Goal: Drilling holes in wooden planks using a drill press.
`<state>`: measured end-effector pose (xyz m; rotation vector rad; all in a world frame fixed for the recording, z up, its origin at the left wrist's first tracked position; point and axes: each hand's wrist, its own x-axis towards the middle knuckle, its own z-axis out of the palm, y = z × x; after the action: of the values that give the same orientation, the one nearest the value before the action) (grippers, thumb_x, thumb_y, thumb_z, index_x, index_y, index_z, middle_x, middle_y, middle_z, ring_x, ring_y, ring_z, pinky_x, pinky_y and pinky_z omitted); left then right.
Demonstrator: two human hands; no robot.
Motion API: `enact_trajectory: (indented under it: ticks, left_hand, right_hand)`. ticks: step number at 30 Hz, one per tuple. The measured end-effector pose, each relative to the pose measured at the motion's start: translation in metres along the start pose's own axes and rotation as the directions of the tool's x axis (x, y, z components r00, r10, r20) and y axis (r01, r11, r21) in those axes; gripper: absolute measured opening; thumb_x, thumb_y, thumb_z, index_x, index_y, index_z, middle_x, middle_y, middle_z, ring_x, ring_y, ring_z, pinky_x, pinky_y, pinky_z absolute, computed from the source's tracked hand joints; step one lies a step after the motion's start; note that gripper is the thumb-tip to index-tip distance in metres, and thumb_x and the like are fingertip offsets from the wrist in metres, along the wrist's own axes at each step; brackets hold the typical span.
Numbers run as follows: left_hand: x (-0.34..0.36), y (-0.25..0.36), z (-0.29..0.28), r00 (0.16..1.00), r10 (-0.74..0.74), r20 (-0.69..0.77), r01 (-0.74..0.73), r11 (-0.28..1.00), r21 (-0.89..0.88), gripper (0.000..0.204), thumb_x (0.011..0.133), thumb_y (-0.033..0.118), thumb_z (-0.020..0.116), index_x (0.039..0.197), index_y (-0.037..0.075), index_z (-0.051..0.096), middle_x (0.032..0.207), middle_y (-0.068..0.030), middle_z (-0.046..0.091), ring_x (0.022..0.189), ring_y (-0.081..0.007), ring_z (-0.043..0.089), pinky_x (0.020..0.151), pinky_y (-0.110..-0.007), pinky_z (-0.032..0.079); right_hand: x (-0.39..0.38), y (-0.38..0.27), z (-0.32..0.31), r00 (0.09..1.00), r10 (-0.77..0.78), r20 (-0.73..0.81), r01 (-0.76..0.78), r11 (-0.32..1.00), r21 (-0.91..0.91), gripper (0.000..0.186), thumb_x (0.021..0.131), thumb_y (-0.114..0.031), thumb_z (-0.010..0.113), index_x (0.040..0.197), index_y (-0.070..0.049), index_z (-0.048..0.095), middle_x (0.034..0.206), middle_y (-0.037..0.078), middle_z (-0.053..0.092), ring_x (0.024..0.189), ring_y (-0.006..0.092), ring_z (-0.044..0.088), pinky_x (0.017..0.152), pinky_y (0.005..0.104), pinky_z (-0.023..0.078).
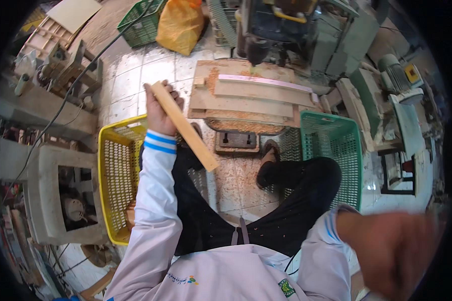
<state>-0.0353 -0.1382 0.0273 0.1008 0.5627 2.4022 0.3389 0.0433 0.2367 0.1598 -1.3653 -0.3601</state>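
My left hand (159, 116) is wrapped round a plain wooden strip (190, 132), which slants from the hand down toward my lap. Ahead of me, under a dark drill head (256, 49), lies a wooden work board (256, 104) strewn with shavings. A pale pinkish strip (266, 83) runs across the board, and a small wood block (200, 82) sits at its left end. My right hand (397, 251) is raised at the lower right, close to the camera and away from the board. Motion smears its fingers, so I cannot make out whether it holds anything.
A yellow plastic basket (105, 185) stands at my left, with some wood in it, and a green basket (357, 165) at my right. Machinery with a motor (394, 72) fills the right side. A black cable (80, 80) hangs across the left. An orange sack (181, 27) lies farther off.
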Motion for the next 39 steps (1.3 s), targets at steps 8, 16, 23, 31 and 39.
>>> enact_trajectory:
  ticks: [8, 16, 23, 31, 39]
  left_hand:
    - [0.002, 0.006, -0.004, 0.993, 0.065, -0.095, -0.063, 0.998, 0.027, 0.052, 0.097, 0.06, 0.053, 0.102, 0.008, 0.06, 0.075, 0.0014, 0.06, 0.063, -0.0117, 0.05, 0.057, -0.027, 0.04]
    - [-0.001, 0.01, -0.002, 0.985, 0.103, -0.137, -0.097, 0.994, 0.048, 0.054, 0.094, 0.061, 0.057, 0.102, 0.008, 0.058, 0.073, 0.0024, 0.057, 0.063, -0.0117, 0.051, 0.058, -0.026, 0.044]
    - [-0.007, 0.02, -0.004, 0.989, 0.119, -0.089, -0.117, 0.993, 0.031, 0.053, 0.094, 0.06, 0.058, 0.102, 0.008, 0.058, 0.073, 0.0022, 0.057, 0.062, -0.0114, 0.049, 0.057, -0.026, 0.043]
    - [-0.011, 0.014, 0.01, 0.976, 0.13, -0.173, -0.129, 0.992, 0.019, 0.05, 0.095, 0.058, 0.058, 0.102, 0.008, 0.057, 0.074, 0.0022, 0.057, 0.061, -0.0104, 0.047, 0.057, -0.026, 0.041]
    - [-0.009, 0.016, 0.004, 0.983, 0.126, -0.133, -0.118, 0.991, 0.067, 0.054, 0.094, 0.062, 0.058, 0.103, 0.009, 0.058, 0.074, 0.0031, 0.057, 0.062, -0.0106, 0.05, 0.058, -0.026, 0.044]
  right_hand:
    - [-0.271, 0.012, 0.088, 0.138, 0.544, 0.828, -0.419, 0.789, -0.449, 0.053, 0.103, -0.044, 0.045, 0.128, 0.001, 0.055, 0.128, 0.023, 0.058, 0.117, 0.0391, 0.056, 0.102, 0.0573, 0.039]
    - [-0.275, -0.106, 0.159, 0.065, 0.621, 0.781, -0.269, 0.765, -0.586, 0.087, 0.094, -0.066, 0.044, 0.147, 0.003, 0.037, 0.153, 0.031, 0.032, 0.144, 0.0449, 0.028, 0.116, 0.0652, 0.013]
    - [-0.23, -0.135, 0.179, 0.025, -0.004, 1.0, -0.905, 0.425, 0.024, 0.074, 0.097, -0.055, 0.051, 0.143, 0.003, 0.046, 0.151, 0.022, 0.042, 0.142, 0.0394, 0.036, 0.116, 0.0649, 0.008]
    - [-0.243, -0.125, 0.161, 0.048, 0.629, 0.776, -0.303, 0.749, -0.589, 0.072, 0.091, -0.054, 0.06, 0.136, 0.002, 0.05, 0.146, 0.027, 0.045, 0.139, 0.043, 0.037, 0.113, 0.0691, 0.014]
    - [-0.236, -0.136, 0.183, 0.047, 0.35, 0.936, -0.707, 0.674, -0.216, 0.059, 0.096, -0.047, 0.056, 0.136, -0.004, 0.053, 0.137, 0.025, 0.054, 0.138, 0.0388, 0.04, 0.114, 0.067, 0.013]
